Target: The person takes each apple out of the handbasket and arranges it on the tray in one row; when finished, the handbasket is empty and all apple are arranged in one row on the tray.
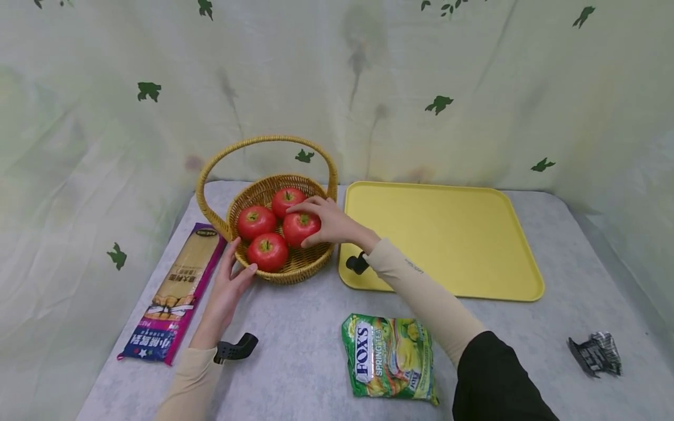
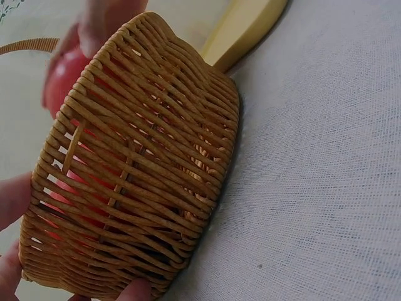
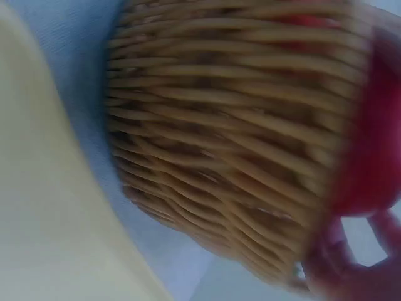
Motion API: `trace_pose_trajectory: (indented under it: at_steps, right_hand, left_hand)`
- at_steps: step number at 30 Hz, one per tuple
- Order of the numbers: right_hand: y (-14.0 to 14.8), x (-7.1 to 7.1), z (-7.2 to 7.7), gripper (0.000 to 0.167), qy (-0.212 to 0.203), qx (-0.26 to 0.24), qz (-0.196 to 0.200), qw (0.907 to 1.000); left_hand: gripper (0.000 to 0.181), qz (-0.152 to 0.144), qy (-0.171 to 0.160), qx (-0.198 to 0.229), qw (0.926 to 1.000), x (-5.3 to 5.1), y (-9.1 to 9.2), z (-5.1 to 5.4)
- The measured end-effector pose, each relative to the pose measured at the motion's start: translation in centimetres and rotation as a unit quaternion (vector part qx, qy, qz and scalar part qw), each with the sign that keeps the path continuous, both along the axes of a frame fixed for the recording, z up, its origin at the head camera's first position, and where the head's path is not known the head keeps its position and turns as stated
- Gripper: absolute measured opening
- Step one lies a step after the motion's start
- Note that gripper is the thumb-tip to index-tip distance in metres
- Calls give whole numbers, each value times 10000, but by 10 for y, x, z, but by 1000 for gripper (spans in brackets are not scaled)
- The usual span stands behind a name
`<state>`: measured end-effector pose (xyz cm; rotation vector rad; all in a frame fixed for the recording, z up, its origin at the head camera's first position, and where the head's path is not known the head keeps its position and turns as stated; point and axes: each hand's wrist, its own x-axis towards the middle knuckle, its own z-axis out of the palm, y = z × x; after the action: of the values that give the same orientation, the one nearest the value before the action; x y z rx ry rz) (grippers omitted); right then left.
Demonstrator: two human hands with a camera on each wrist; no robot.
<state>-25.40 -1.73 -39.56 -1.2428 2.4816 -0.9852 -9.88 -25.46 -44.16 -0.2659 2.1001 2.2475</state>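
A wicker basket [image 1: 300, 273] with a tall arched handle holds several red apples [image 1: 268, 252]. With thumb and fingers, my right hand [image 1: 333, 222] grips the apple [image 1: 302, 227] at the basket's right side. That apple [image 3: 376, 144] shows at the rim in the right wrist view. My left hand [image 1: 227, 287] holds the basket's near left rim. In the left wrist view, its fingertips touch the woven wall [image 2: 144, 144]. The lower part of the gripped apple is hidden.
A yellow tray [image 1: 442, 240] lies right of the basket, under my right forearm. The long pasta packet [image 1: 176, 292] lies on the left. Near the front is a green FOX'S candy bag [image 1: 389, 358]. A small black-and-silver wrapper [image 1: 596, 354] sits far right.
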Motion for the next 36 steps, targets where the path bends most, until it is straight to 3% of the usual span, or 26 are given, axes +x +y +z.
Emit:
trace_pose_trajectory:
  at_steps: [4, 8, 14, 18, 25, 30, 36]
  right_hand:
    - [20, 2, 14, 69, -607, -843, 70, 9946]
    - [44, 4, 24, 68, -882, -1333, 77, 9871]
    - [84, 0, 26, 71, -1075, -1602, -473, 9801]
    - [108, -5, 17, 71, -1180, -1701, -1013, 9731]
    - [131, -8, -10, 71, -947, -1376, -1720, 9708]
    - [133, -9, -27, 70, -807, -963, -1837, 9749]
    - [131, -10, -38, 69, -706, -701, -1644, 9814]
  left_hand:
    - [71, 12, -11, -84, 10000, 0, 0, -2]
    - [71, 17, -36, -209, 9998, -1, -1, -3]
    - [71, 7, -24, -108, 9999, -1, -1, -2]
    - [71, -18, 15, -124, 9999, 0, -1, -2]
    - [71, -17, 20, -128, 9999, 0, -1, -2]
    - [72, 10, -11, -197, 9998, 0, -2, -3]
    - [72, 28, -21, -174, 9998, -1, -2, -4]
